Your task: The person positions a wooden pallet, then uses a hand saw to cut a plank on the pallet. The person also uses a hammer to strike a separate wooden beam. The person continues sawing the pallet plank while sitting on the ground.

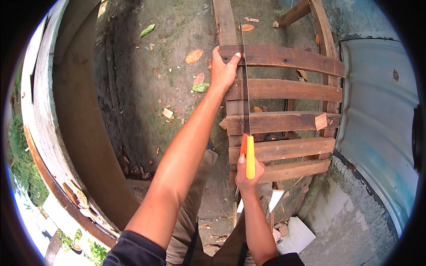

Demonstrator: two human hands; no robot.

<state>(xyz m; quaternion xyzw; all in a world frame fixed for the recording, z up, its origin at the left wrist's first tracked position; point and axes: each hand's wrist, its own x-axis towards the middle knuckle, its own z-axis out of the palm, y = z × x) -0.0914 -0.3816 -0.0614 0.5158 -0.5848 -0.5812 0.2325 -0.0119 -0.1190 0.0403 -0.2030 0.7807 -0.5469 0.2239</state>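
Observation:
My right hand (244, 178) is closed around the yellow and orange handle of a handsaw (250, 157). Its long thin blade points away from me and crosses over the slats near their left ends. With my left hand (223, 73) I grip the left end of the farthest wooden slat (293, 59), thumb on top, just left of the blade. This slat and several others lie across two rails of a wooden frame (225, 20). Whether the blade's teeth bite into the far slat cannot be made out.
A loose wood offcut (320, 121) lies on the third slat. Leaves (194, 56) and wood chips (167, 113) litter the concrete floor (177, 26). A pale metal panel (377, 106) and rough wall stand close at the right, a curved wooden structure (84, 111) at the left.

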